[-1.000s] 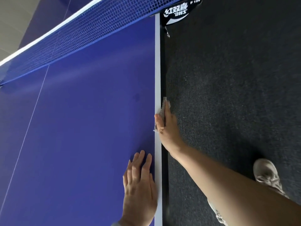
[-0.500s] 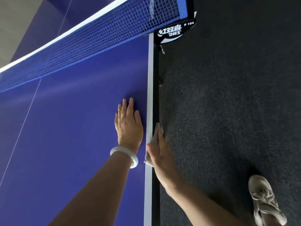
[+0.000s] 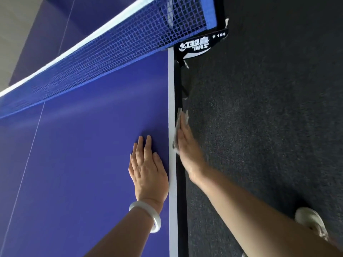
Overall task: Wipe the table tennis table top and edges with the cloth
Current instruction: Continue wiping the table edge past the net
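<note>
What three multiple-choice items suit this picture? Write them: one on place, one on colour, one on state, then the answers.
1. Where is the cloth? A) on the blue top B) against the table's side edge C) on the floor
2. What colour is the stripe along the table's border? A) white B) red C) yellow
3. How is the left hand? A) gripping the net B) holding the cloth C) flat on the top
Answers: B, the right hand presses it to the dark side edge; A, it shows white beside the blue; C, its fingers lie straight on the blue.
</note>
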{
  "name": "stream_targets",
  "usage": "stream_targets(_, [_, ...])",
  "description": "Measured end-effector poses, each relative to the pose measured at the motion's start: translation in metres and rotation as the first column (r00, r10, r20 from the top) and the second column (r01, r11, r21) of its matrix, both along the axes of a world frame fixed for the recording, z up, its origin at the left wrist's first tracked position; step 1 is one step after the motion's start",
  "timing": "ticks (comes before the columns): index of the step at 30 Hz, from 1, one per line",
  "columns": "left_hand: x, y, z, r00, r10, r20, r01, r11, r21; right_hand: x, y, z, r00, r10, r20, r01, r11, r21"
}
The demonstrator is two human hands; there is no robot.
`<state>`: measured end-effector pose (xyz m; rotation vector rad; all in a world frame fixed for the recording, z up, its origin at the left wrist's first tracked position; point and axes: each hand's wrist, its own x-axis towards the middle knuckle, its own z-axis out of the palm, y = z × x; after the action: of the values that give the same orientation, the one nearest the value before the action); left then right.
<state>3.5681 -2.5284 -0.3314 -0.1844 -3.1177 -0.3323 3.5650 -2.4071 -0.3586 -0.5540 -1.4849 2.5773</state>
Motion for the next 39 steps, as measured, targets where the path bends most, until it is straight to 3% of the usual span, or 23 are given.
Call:
stream_targets(5, [0.001,0.002,0.001,1.000,0.015,0.023,-0.015,1.000,-0.004,0.050,-0.025,-0.017,0.994,0.090,-0.055,-0.079,0.982,0.174])
stream_targets(12, [0.001,0.002,0.002,0.999,0.018,0.048,-0.016,0.999,-0.042,-0.090,0.051,0.001,0.998,0.007,0.062,-0.015,0.991,0.129])
stream_targets(14, [0.001,0.002,0.001,0.999,0.022,0.045,-0.020,0.999,-0.032,-0.101,0.048,-0.002,0.996,-0.040,0.079,0.028,0.988,0.153])
stream_targets(19, [0.001,0.002,0.003,0.999,0.010,0.036,-0.009,0.999,-0.033,-0.056,0.006,-0.015,0.996,-0.061,-0.065,0.080,0.936,0.342])
stream_targets(26, [0.001,0.004,0.003,0.998,0.045,0.047,-0.043,0.998,-0.035,-0.185,0.086,0.000,0.996,-0.075,0.038,0.051,0.900,0.433])
stream_targets(28, [0.001,0.005,0.003,0.998,0.047,0.048,-0.045,0.998,-0.033,-0.204,0.100,-0.003,0.992,-0.095,0.086,0.057,0.928,0.369])
stream_targets(34, [0.001,0.005,0.003,0.997,0.048,0.065,-0.045,0.998,-0.045,-0.139,0.061,-0.008,0.997,-0.078,-0.008,0.077,0.955,0.285])
stream_targets(39, [0.000,0.006,0.003,0.997,0.043,0.065,-0.040,0.998,-0.048,-0.110,0.041,-0.017,0.998,0.006,0.064,-0.026,0.945,0.325])
